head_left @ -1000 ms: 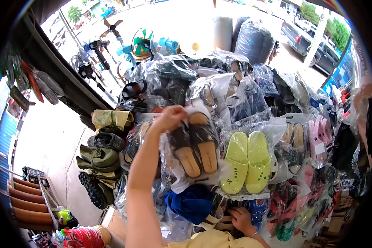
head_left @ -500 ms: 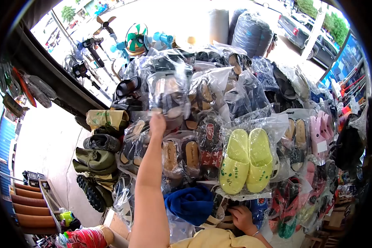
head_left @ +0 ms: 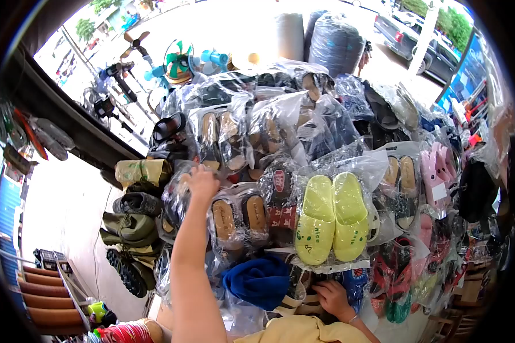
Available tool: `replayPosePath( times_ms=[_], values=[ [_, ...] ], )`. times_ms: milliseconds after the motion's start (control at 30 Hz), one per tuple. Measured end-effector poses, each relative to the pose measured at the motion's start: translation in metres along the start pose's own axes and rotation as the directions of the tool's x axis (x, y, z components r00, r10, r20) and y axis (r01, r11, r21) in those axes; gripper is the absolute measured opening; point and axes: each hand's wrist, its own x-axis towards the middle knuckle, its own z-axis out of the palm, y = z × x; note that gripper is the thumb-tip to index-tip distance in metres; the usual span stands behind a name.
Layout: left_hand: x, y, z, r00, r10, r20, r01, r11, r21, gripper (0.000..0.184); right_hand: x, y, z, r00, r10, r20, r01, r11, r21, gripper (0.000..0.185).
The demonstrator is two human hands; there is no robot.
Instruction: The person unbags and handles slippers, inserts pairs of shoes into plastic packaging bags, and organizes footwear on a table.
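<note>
My left hand (head_left: 201, 184) reaches over the left of the shoe pile. Its fingers are closed on a blurred, clear-bagged pair of sandals (head_left: 176, 193), partly covered by the hand. Just above lies a bagged pair of tan-soled dark sandals (head_left: 210, 130). Low in front of me, my right hand (head_left: 333, 298) rests with bent, slightly spread fingers on strappy beige-and-dark sandals (head_left: 308, 297). A bundled blue cloth (head_left: 257, 281) sits left of that hand. Above it lie lime-green slippers (head_left: 316, 220) in a clear bag.
Green shoes (head_left: 130, 228) and black-soled footwear stack along the left edge. Pink clogs (head_left: 438, 177) and red sandals stand to the right. Behind the pile are fans (head_left: 178, 60) and large wrapped bundles (head_left: 336, 46). Brown rolls (head_left: 46, 294) lie at lower left.
My left hand has let go of the bagged tan-soled sandals, which now lie on the pile, and has moved down and left to another bag. My right hand stays on the strappy sandals.
</note>
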Motion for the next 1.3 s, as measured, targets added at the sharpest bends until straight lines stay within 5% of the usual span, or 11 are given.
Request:
replayPosePath(
  times_ms=[167,367,533,667,700,767,833,900,967,1167,1300],
  values=[
    [0.028,-0.033,-0.028,0.991,-0.105,0.078,0.097,0.991,0.095,0.033,0.0,0.0,-0.002,1.0,0.008,-0.016,-0.008,1.0,0.01,0.029],
    [0.035,0.021,-0.023,0.809,0.306,-0.502,-0.471,0.848,-0.243,0.054,-0.003,0.004,0.005,1.0,-0.013,-0.013,0.012,1.0,-0.017,0.026],
    [0.032,0.06,0.057,0.957,0.286,-0.054,-0.291,0.927,-0.237,0.07,-0.003,0.003,0.003,1.0,-0.007,-0.012,0.006,0.999,-0.031,0.027],
    [0.013,0.049,0.017,0.869,0.415,0.268,-0.3,0.874,-0.382,0.058,0.0,-0.003,-0.006,0.987,0.063,-0.149,-0.044,0.991,0.128,0.03],
    [-0.006,0.051,0.012,0.863,0.428,0.267,-0.314,0.871,-0.379,0.058,0.005,-0.004,-0.012,0.959,0.096,-0.268,-0.05,0.984,0.173,0.03],
    [-0.053,0.052,0.016,0.816,0.535,-0.217,-0.572,0.697,-0.433,0.059,0.03,-0.004,-0.043,0.871,0.025,-0.491,-0.104,0.985,-0.135,0.041],
    [-0.099,0.06,0.007,0.786,0.6,-0.149,-0.575,0.62,-0.534,0.064,0.061,0.003,-0.065,0.728,0.178,-0.662,-0.29,0.955,-0.062,0.058],
    [-0.139,0.07,-0.006,0.758,0.64,-0.126,-0.598,0.605,-0.526,0.073,0.078,0.044,-0.048,0.803,0.325,-0.5,-0.311,0.943,0.115,0.074],
    [-0.171,0.083,-0.016,0.711,0.685,-0.161,-0.647,0.546,-0.533,0.076,0.094,0.019,-0.039,0.831,0.371,-0.415,-0.465,0.872,-0.151,0.084],
    [-0.203,0.134,-0.001,0.503,0.852,-0.145,-0.856,0.469,-0.216,0.077,0.075,0.043,-0.02,0.847,0.424,-0.32,-0.489,0.858,-0.158,0.084],
    [-0.223,0.124,-0.04,0.618,0.756,-0.217,-0.74,0.466,-0.484,0.067,0.029,0.039,-0.055,0.856,0.235,-0.461,-0.305,0.949,-0.082,0.072]
  ],
)
